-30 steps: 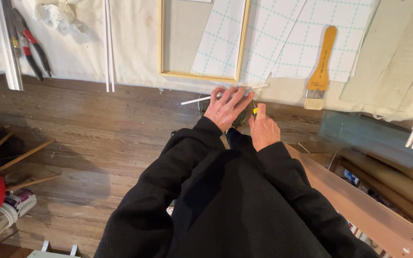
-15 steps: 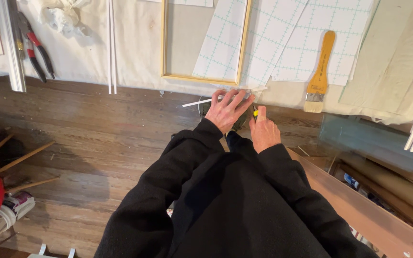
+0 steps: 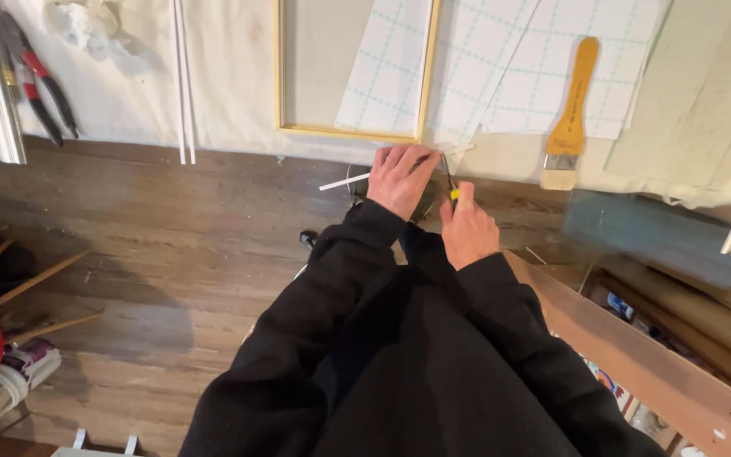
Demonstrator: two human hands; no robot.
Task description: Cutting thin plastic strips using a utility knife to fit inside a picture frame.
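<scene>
Nearest the camera, both arms in black, soft-knit sleeves [image 3: 433, 355] reach forward over a worn, dark wood-plank floor [image 3: 171, 245]. The right hand [image 3: 469, 230] is curled into a fist around a slim tool with a yellow handle [image 3: 454, 194], of which only a small part shows above the knuckles. Just left of it, the left hand [image 3: 399, 176] lies flat, fingers spread and pressing down on a thin white strip [image 3: 344, 180] whose free end juts out leftward from under the palm. Whether the tool's tip touches the strip cannot be told.

Beyond the left hand, on a cream cloth [image 3: 230, 85], lies a rectangular frame of pale wood [image 3: 426, 76], its lower rail near the fingertips. Gridded white sheets [image 3: 543, 59] overlap the frame's right side. Right of the frame lies a flat paintbrush [image 3: 570, 118] with an orange wooden handle and metal ferrule. Well left of the frame lie two narrow white strips [image 3: 182, 85], then red-handled pliers [image 3: 44, 85].
</scene>
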